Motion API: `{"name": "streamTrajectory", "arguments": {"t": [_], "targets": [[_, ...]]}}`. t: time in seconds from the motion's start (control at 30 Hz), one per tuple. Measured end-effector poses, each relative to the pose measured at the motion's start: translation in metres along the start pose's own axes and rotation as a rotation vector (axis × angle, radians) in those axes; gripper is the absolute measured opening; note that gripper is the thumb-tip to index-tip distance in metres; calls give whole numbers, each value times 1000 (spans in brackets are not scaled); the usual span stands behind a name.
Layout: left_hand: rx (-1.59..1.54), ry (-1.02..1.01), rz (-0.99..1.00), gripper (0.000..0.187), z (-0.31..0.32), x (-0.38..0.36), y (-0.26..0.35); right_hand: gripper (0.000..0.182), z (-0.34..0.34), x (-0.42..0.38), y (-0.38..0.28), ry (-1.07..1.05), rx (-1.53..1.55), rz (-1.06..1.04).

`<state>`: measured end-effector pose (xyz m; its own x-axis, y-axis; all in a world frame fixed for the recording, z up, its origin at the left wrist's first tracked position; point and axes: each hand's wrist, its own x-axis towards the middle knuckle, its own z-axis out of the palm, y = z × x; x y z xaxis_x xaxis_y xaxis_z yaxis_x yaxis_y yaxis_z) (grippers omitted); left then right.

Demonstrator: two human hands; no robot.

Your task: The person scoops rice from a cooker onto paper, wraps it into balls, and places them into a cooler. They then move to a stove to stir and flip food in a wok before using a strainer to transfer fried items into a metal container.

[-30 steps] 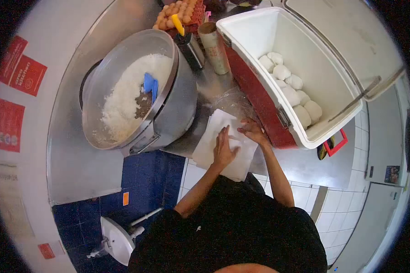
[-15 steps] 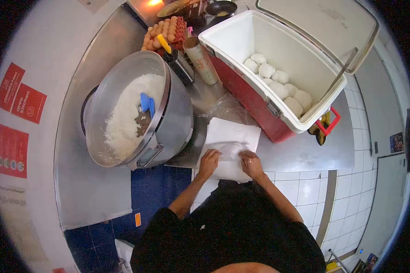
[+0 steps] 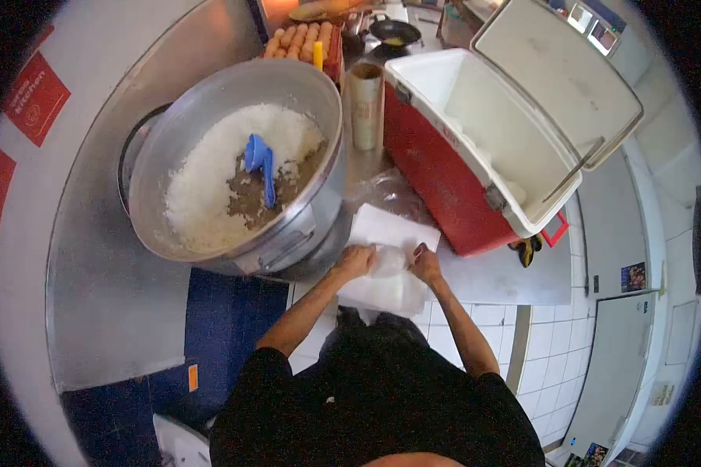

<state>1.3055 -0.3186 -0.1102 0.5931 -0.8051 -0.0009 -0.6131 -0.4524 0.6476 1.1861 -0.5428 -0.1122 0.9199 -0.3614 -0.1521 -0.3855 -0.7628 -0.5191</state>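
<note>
Between my two hands is a small clear plastic bag [image 3: 389, 261], over a stack of white paper [image 3: 385, 226] at the counter's front edge. My left hand [image 3: 356, 261] is closed on the bag's left side, and my right hand [image 3: 424, 265] is closed at its right side. Left of the paper, a large metal pot [image 3: 157, 210] holds white rice [image 3: 202, 183] and a blue scoop [image 3: 257, 153]. To the right, an open red and white cooler [image 3: 444, 179] has white wrapped bundles inside, partly hidden by its wall.
Crumpled plastic wrap [image 3: 393, 194] lies behind the paper. A roll of film [image 3: 365, 109] stands between pot and cooler. Farther back are a tray of eggs [image 3: 300, 40] and a black pan [image 3: 395, 33]. Bananas [image 3: 526, 253] lie by the cooler's right end.
The view has turned and shifted, so the pot looks larger and the cooler's bundles are less visible. The bag has been drawn up between my hands, which remain over the paper.
</note>
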Motion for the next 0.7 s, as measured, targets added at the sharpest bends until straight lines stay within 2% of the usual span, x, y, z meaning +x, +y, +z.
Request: {"name": "streamTrajectory", "arguments": {"t": [0.03,0.07,0.1,0.13,0.17,0.2,0.23,0.3,0.37,0.4,0.47,0.5,0.57,0.63,0.67,0.7], "targets": [[11,-36,-7,13,0,0,0,45,2,5,3,-42,80,13],[30,-67,-5,15,2,-2,2,49,12,8,13,25,-21,-155],[115,92,167,15,7,-11,5,55,41,10,44,214,-106,-405],[236,-201,154,22,4,-12,9,59,6,-1,2,-36,-79,-43],[179,1,146,35,7,-34,18,59,9,1,8,-73,-105,-82],[191,68,163,46,11,-48,18,57,17,1,11,-13,-57,-60],[113,135,183,38,16,-54,14,55,10,-2,5,-1,-35,-79],[34,90,163,29,12,-53,11,55,0,1,-6,31,-47,-25],[50,117,175,35,14,-38,5,52,-13,4,-14,-225,-18,56],[52,125,185,35,15,-27,1,45,-9,7,-19,-171,-106,99],[-37,-126,-140,49,0,-2,6,41,-11,9,-24,-163,-223,37],[-38,-108,-143,49,-1,8,8,37,-10,10,-28,-166,-334,-21],[212,-86,-106,67,2,32,14,31,-9,9,-32,-132,-273,-47],[289,-72,-142,64,5,48,22,24,9,16,-26,-72,-343,-90],[437,-94,-17,58,9,57,17,24,9,16,-33,-81,-345,-110],[584,-126,116,53,15,62,13,20,9,9,-37,-50,-312,-47]]}}
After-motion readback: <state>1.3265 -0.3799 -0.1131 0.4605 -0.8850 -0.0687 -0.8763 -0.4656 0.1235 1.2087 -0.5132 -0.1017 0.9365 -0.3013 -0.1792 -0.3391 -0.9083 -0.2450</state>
